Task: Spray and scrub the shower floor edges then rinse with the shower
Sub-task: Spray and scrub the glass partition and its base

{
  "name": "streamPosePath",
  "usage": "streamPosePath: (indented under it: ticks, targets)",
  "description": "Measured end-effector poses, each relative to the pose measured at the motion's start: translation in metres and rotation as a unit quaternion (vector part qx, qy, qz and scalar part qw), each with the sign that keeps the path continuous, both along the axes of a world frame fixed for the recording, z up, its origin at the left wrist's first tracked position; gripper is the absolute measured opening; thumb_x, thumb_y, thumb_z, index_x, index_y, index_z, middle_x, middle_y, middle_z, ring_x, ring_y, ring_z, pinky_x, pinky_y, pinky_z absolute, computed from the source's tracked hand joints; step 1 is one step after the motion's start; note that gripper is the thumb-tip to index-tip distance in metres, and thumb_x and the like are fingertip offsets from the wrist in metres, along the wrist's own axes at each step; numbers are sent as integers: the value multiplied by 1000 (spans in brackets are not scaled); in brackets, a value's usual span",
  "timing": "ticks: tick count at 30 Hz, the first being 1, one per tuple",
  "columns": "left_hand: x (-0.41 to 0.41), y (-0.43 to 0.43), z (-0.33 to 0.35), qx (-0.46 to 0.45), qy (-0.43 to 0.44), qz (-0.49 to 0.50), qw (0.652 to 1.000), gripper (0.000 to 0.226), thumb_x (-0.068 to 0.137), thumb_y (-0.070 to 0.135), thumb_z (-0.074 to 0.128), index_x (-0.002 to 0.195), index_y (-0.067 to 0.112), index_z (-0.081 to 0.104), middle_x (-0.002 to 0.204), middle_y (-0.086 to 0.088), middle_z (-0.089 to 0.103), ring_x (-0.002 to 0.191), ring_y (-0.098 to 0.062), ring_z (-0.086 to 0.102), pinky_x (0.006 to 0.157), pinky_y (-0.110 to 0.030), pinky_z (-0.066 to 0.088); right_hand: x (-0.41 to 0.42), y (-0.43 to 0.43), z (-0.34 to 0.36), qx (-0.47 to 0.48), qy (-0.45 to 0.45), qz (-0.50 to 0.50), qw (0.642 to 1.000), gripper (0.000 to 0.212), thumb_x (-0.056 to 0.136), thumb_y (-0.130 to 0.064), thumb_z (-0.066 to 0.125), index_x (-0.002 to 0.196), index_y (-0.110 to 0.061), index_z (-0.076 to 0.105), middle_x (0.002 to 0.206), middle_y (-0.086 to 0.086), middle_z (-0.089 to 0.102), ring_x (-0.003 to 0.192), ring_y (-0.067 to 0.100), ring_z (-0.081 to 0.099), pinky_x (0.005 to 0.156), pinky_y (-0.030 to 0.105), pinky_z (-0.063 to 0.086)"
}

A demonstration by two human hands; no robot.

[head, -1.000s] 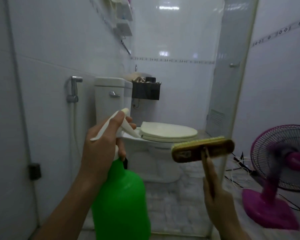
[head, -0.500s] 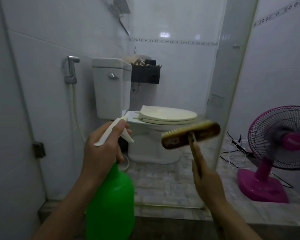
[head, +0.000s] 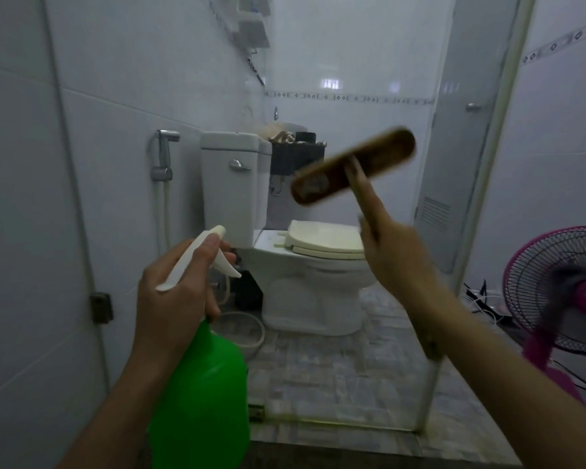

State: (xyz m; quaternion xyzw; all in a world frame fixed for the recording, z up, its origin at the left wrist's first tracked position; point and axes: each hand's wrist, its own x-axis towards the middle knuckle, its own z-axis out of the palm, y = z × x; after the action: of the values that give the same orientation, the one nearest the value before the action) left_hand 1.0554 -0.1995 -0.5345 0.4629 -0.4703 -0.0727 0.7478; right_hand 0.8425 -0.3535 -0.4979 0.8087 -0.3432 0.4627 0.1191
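At the threshold of a white-tiled shower and toilet stall, both hands are loaded and held up well above the floor. The left hand (head: 176, 292) has its fingers (head: 229, 258) wrapped round the neck of a green spray bottle (head: 200, 394), just under the white spray head (head: 197, 258), whose nozzle tilts forward and upward toward the toilet (head: 318, 282) rather than down. The right hand (head: 393, 255) grips the handle of a wooden scrub brush (head: 352, 165), fingers curled about it; the brush head is blurred, its long axis slanting up to the right, its back turned to the camera and the handle running down into the hand. The tiled shower floor (head: 318, 367) lies below and ahead of both hands, its near edge along the low sill (head: 335, 424) and its left edge along the wall, partly hidden by the bottle. The left hand is nearer that wall edge, so spraying should fall to it first, and the nozzle would need tipping down. A bidet sprayer (head: 164, 147) hangs on the left wall; a pink fan (head: 562, 289) stands outside to the right.
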Motion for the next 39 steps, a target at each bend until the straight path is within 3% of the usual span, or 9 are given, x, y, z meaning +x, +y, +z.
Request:
streamPosePath:
  ticks: [5,11,15,18,21,25,29,32,39]
  targets:
    - [13,4,8,-7,5,23,1000,26,102,26,54,84,22,73,76,0,75,32,-18,43,36,-18,37,77,-12,115,-76,31,28,996,58,103,-23,33,152,-33,4,75,10,59,57,19,58,60,40,57]
    - [37,14,5,-2,10,32,999,27,99,35,60,79,26,76,77,-23,71,35,-23,44,39,-21,38,4,0,-9,1,62,1,998,65,101,-25,37,150,-40,-2,52,0,43,38,12,44,40,37,50]
    - [50,22,11,-8,19,42,999,24,99,32,59,81,28,75,80,-8,75,34,-20,45,39,-22,39,81,4,32,-62,101,9,993,62,103,-26,35,151,-39,-1,59,-3,43,44,8,45,43,24,44]
    - [63,32,11,-15,22,58,998,26,100,33,59,81,33,76,80,-6,75,36,-20,46,42,-22,41,137,7,67,-60,116,35,991,59,104,-26,32,150,-40,-3,73,4,51,53,15,55,53,31,53]
    - [79,47,6,-25,29,78,996,28,100,34,59,79,34,76,80,-7,75,35,-19,45,48,-27,43,106,6,38,-58,138,23,989,64,102,-25,36,150,-41,-4,62,2,48,44,14,49,47,33,51]
    - [101,63,-3,-16,48,98,994,25,100,29,58,82,30,75,86,-1,76,34,-16,43,38,-19,39,53,12,-16,-36,152,-3,988,70,100,-23,43,149,-41,-4,53,-3,39,39,11,42,39,32,48]
    - [113,71,-8,-1,28,123,992,32,100,32,58,75,43,75,86,5,76,35,-18,45,41,-21,40,151,23,13,-65,179,13,982,68,101,-22,39,150,-39,-5,58,-5,35,42,8,41,39,24,38]
    - [115,75,-17,3,28,138,990,27,101,32,57,80,38,74,86,6,76,37,-18,47,43,-22,41,202,28,12,-49,203,46,977,68,102,-22,39,150,-39,-5,59,-5,34,42,8,38,39,22,33]
    - [140,87,-43,14,71,116,991,34,101,28,55,74,34,76,85,-1,77,34,-17,42,39,-20,38,103,35,-94,43,180,21,983,88,89,-13,61,152,-34,3,49,-8,38,30,5,33,27,20,30]
